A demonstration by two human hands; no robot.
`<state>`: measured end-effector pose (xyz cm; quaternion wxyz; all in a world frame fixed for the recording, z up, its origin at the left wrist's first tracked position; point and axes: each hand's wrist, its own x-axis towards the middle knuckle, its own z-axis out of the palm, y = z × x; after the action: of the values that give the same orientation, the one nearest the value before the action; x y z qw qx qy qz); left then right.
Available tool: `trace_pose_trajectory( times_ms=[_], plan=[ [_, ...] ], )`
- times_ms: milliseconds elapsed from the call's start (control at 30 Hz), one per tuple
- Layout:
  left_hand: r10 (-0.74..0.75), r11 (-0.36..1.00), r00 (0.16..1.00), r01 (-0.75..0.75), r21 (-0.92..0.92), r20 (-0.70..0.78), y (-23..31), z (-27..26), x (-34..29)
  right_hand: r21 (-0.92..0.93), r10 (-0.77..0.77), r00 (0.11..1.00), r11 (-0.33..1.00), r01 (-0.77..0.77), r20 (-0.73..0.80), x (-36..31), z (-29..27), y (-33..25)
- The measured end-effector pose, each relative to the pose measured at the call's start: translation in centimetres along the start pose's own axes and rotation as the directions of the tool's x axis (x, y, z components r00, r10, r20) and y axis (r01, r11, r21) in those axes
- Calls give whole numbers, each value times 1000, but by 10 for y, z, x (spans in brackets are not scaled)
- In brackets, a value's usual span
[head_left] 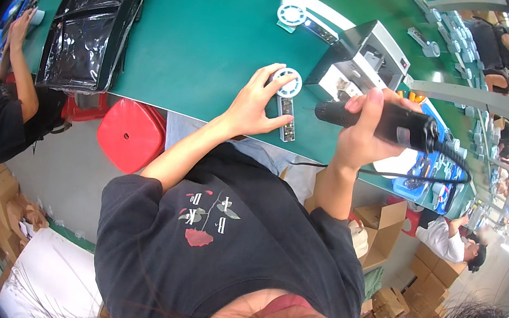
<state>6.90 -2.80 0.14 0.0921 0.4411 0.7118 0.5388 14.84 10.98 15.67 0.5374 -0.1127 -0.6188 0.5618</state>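
My left hand is on a handheld fan body, which lies on the green table. Its round head is white and slotted, and the handle is open with electronic parts inside. My fingers rest at the head while the thumb presses toward the handle, bracketing it. In my right hand is a black electric screwdriver, its thin bit pointing left toward the fan. A coiled black cable loops from its rear end. Farther back lies a second similar fan body.
A grey metal machine stands just beyond my right hand. Black plastic-wrapped trays sit at the left, beside a person at work. A red stool is below the table edge. More fan bodies line the far right.
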Motion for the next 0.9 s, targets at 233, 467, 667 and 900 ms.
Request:
trace_pose_trajectory(
  times_ms=[233,467,667,900],
  plan=[
    [-4,999,1000,3,-48,-14,-1,0,1,-59,-18,1000,998,19,9,-14,24,3],
    [27,996,999,-30,-82,-37,-4,2,0,-64,18,998,998,-14,62,-20,31,10],
    [18,997,1000,-20,-74,-21,-4,1,-1,-116,14,998,993,-6,68,-25,36,16],
    [39,998,999,-41,-50,-36,-5,2,-2,-164,-83,985,981,108,152,-35,27,25]
  ],
)
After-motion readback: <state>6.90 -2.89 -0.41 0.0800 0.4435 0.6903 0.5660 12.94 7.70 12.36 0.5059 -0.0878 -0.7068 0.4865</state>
